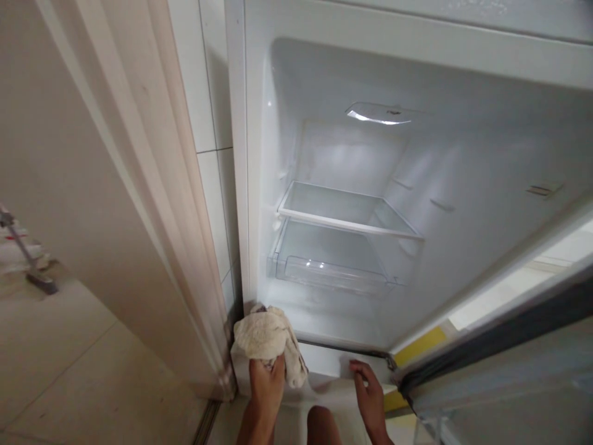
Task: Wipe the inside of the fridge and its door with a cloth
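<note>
We face an open white fridge with a glass shelf above a clear drawer. A bunched beige cloth is at the fridge's lower left front corner, gripped in our left hand; our right hand, fingers loosely curled, is near the right end.

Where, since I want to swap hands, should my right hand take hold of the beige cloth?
Probably by the loose fold at the right of the beige cloth, coming from the right. The left hand grips the bunched cloth's near, lower part, while that fold hangs beside it, apparently free. The right hand is on that side, with nothing visible in it.
</note>
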The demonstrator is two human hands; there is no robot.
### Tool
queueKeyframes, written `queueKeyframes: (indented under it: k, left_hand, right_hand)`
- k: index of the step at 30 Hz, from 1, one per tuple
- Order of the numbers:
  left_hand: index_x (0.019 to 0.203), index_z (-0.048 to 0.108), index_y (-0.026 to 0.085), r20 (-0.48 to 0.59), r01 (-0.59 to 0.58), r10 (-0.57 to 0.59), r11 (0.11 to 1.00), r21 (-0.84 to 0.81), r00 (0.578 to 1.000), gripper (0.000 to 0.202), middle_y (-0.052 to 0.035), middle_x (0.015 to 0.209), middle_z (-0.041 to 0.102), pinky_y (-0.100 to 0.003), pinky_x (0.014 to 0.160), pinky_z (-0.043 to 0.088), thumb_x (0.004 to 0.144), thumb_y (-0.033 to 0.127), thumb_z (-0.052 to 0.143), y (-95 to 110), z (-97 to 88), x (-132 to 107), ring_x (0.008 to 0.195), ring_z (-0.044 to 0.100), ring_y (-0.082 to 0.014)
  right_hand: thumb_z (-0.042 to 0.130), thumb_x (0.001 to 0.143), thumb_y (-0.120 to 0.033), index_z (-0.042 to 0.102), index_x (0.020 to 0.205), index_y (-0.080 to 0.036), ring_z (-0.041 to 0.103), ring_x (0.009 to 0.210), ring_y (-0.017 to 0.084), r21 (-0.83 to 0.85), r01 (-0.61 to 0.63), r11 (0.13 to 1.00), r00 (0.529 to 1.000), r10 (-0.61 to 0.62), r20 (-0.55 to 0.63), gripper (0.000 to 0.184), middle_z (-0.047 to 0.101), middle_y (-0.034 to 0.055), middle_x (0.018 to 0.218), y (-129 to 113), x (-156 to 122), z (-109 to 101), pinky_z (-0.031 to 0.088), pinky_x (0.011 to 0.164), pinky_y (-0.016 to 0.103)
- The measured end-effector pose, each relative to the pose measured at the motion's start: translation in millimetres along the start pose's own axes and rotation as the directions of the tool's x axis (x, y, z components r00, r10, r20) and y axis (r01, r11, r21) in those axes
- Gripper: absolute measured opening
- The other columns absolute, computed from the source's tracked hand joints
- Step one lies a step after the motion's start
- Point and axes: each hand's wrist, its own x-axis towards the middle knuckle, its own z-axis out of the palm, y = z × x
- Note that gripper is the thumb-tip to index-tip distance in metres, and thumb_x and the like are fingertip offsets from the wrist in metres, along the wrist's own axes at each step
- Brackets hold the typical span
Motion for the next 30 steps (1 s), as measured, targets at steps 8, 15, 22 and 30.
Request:
queueKeyframes:
  k: [8, 15, 22, 30]
  left_hand:
    - [0.085, 0.062, 0.025, 0.018, -0.082, 0.082, 0.997, 0.006, 0.996, 0.028, -0.0136, 0.113, 0.073, -0.045, 0.121, 0.034, 0.064, 0.027, 0.079, -1.4, 19.9, -13.8, 0.132, 0.057, -0.0325]
    - [0.088, 0.064, 0.021, -0.019, -0.244, 0.246, 0.967, 0.073, 0.969, 0.023, -0.014, 0.102, 0.072, -0.052, 0.114, 0.041, 0.07, 0.034, 0.07, -12.3, 17.6, -36.3, 0.116, 0.064, -0.0324]
    - [0.093, 0.065, 0.02, -0.024, -0.253, 0.255, 0.965, 0.071, 0.967, 0.026, -0.0153, 0.104, 0.073, -0.053, 0.107, 0.047, 0.072, 0.035, 0.065, -3.1, 11.1, -58.6, 0.113, 0.067, -0.0324]
    - [0.108, 0.064, 0.018, -0.007, -0.161, 0.161, 0.982, -0.099, 0.987, 0.043, -0.0163, 0.116, 0.073, -0.047, 0.106, 0.05, 0.07, 0.036, 0.07, 30.3, 11.2, -70.7, 0.115, 0.068, -0.03]
  right_hand:
    - [0.054, 0.096, -0.04, 0.072, 0.083, -0.023, 0.071, 0.091, 0.02, 0.255, 0.03, 0.967, 0.995, -0.053, 0.083, 0.028, 0.075, 0.0082, 0.093, -104.8, -25.3, -35.2, 0.057, 0.081, 0.029]
    - [0.052, 0.098, -0.025, 0.074, 0.095, -0.025, 0.072, 0.091, 0.016, 0.335, 0.152, 0.93, 0.975, -0.197, 0.105, 0.022, 0.075, 0.0042, 0.093, -175.1, -36.0, -46.0, 0.058, 0.08, 0.026]
    - [0.055, 0.098, -0.025, 0.063, 0.131, -0.03, 0.07, 0.109, 0.018, 0.399, 0.177, 0.9, 0.937, -0.278, 0.211, 0.034, 0.07, 0.0072, 0.125, -231.9, -45.1, -50.9, 0.06, 0.095, 0.033]
    - [0.055, 0.098, -0.026, 0.038, 0.153, -0.038, 0.055, 0.136, 0.021, 0.388, 0.167, 0.906, 0.911, -0.293, 0.291, 0.059, 0.051, 0.007, 0.153, -251.8, -43.4, -52.2, 0.051, 0.112, 0.043]
